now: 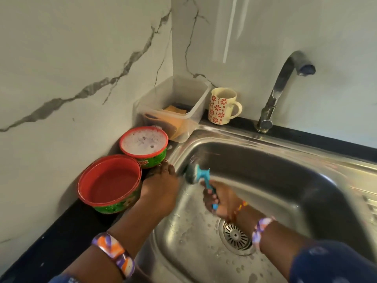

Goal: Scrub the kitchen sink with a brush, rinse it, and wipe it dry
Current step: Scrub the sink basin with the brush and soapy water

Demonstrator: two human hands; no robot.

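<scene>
A steel sink (271, 170) fills the right half of the view, its floor wet with soap bubbles around the drain (236, 235). My right hand (219, 201) grips the blue handle of a scrub brush (196, 173). The brush head presses against the sink's left inner wall and looks blurred. My left hand (161, 180) rests on the sink's left rim, fingers spread flat, next to the tubs. The tap (281, 88) stands at the back with no water running.
Two red-rimmed green tubs stand on the black counter at left: the near tub (110, 184) holds reddish paste, the far tub (143, 146) is foamy. A clear box (173, 109) with sponges and a flowered mug (222, 106) stand at the back by the marble wall.
</scene>
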